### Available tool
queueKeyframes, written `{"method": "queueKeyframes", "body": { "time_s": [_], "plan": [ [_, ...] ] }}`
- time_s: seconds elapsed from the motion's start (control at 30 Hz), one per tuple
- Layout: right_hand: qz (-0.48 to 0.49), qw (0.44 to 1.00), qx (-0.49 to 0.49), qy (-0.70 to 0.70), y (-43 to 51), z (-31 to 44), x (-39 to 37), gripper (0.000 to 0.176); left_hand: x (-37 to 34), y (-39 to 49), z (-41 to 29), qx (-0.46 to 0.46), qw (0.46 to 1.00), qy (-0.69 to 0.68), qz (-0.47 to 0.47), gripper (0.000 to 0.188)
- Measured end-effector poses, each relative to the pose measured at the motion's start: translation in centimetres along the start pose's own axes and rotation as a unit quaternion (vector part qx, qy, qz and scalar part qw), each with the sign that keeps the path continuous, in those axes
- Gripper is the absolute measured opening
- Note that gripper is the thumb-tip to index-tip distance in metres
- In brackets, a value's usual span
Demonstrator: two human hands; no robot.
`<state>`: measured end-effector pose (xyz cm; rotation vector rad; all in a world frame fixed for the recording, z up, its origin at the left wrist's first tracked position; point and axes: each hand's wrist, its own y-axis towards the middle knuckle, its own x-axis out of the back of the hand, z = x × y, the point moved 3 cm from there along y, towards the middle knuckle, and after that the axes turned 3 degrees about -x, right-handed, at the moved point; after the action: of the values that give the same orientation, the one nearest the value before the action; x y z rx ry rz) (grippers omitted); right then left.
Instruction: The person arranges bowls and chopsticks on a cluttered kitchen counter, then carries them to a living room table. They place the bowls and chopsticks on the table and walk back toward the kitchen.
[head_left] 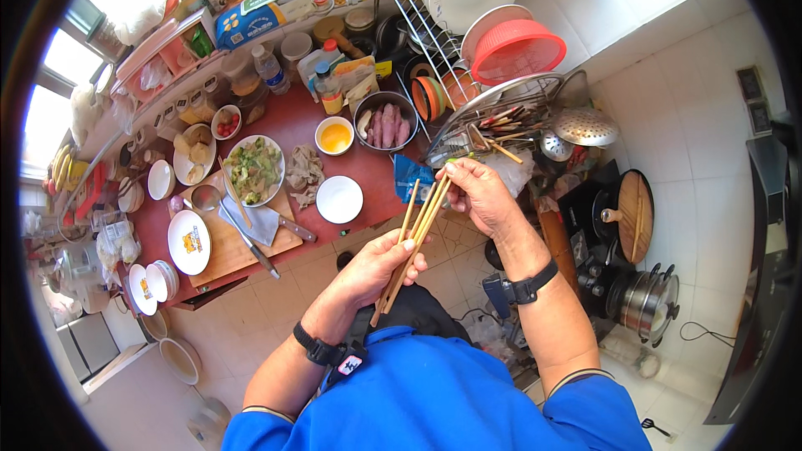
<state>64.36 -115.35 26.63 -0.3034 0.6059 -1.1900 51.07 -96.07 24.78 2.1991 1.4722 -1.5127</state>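
Observation:
Several wooden chopsticks (418,233) slant between my hands, in front of my body. My left hand (383,258) is closed around their lower part. At their upper ends, the fingertips of my right hand (471,191) pinch the sticks. Just behind my right hand lie a blue packet (411,176) and a clear plastic bag (515,170). On the red counter (301,119) stand a white bowl (339,200), a bowl of beaten egg (334,136), a pot of purple sweet potatoes (390,128) and a plate of cooked greens (253,170).
A cleaver (255,219) and a ladle (205,198) lie on the wooden cutting board (216,263). A wire dish rack (432,44) with plates and a red plastic basket (519,52) stands at the back. At right are a lidded wok (631,216) and a steel steamer pot (648,304).

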Motion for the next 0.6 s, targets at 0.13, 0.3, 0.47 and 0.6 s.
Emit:
{"method": "queueKeyframes", "body": {
  "time_s": [0.13, 0.3, 0.47, 0.6],
  "plan": [
    [-0.023, 0.999, 0.024, -0.008, -0.6, 0.7, 0.8, 0.021, 0.3, 0.0, 0.0, -0.025, 0.999, 0.040, -0.010, 0.030],
    [-0.114, 0.984, 0.050, -0.129, -3.8, 0.3, 3.5, 0.019, 1.6, -1.0, -0.1, -0.030, 0.997, 0.035, -0.062, 0.030],
    [-0.332, 0.901, 0.146, -0.237, -4.2, 0.9, 6.4, 0.017, 2.7, -1.3, 0.0, -0.037, 0.996, 0.050, -0.067, 0.030],
    [-0.338, 0.841, 0.284, -0.312, -3.4, 3.3, 5.9, 0.013, 2.7, -1.2, 0.4, -0.014, 0.996, 0.032, -0.084, 0.030]
  ]
}}
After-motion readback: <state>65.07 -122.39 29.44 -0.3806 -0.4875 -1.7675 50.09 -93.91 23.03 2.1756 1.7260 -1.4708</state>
